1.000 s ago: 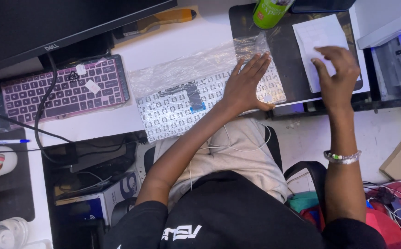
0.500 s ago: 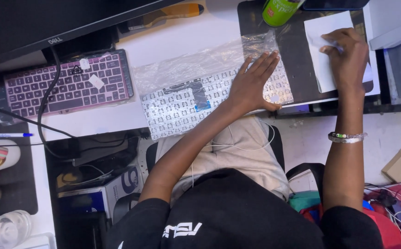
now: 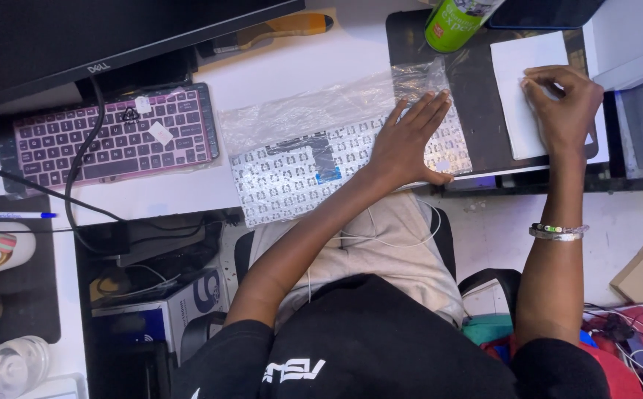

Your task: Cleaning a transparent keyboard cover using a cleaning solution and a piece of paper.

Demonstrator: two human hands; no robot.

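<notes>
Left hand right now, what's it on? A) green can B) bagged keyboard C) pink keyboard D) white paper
B: the left hand lies flat, fingers spread, on the bagged keyboard; the right hand is on the white paper, and nothing touches the pink keyboard or green can.

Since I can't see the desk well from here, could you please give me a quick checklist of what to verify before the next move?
1. Left hand flat on the bagged keyboard part: ok.
2. Keyboard part fully on the desk: not ok, its near edge overhangs.
3. Right hand on the white sheet: ok.
4. Sheet lying on the black mat: ok.
5. Green can apart from both hands: ok.
6. Anything pinched in the right fingers: cannot tell.
</notes>
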